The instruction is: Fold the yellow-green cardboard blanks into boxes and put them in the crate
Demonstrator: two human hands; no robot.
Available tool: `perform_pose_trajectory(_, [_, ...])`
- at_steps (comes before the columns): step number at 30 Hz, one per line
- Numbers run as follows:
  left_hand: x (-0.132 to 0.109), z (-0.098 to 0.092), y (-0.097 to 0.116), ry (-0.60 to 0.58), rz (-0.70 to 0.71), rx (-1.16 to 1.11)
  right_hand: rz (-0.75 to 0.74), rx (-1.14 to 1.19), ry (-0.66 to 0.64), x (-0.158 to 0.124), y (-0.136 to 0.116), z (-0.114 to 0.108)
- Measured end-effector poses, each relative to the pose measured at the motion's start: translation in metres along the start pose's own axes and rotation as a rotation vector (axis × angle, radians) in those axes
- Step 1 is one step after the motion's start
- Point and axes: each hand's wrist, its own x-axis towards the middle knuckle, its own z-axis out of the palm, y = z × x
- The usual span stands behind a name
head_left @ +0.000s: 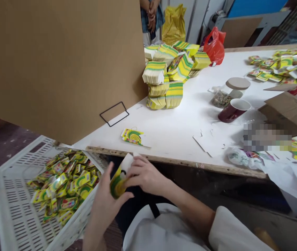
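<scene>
The left hand (103, 199) and the right hand (145, 175) hold a small yellow, green and white card box (117, 183) between them, by the near edge of the white-topped wooden bench (166, 134), right of the white plastic basket (19, 212).

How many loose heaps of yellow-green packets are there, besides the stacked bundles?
2: the near heap, in the white plastic crate at the person's left, and the far heap, on the white table, upper right. The cardboard panel may hide more.
</scene>
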Motion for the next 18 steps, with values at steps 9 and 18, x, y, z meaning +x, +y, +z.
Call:
perform_pose_trajectory(9, [-0.011, 0.055, 0.005, 0.067, 0.014, 0.153, 0.733, 1.136, 0.32, -0.015, -0.005, 0.042])
perform_pose_trajectory(18, [-0.01, 0.057, 0.005, 0.014, 0.151, 0.053, 0.555, 1.041, 0.061, -0.02, -0.004, 0.033])
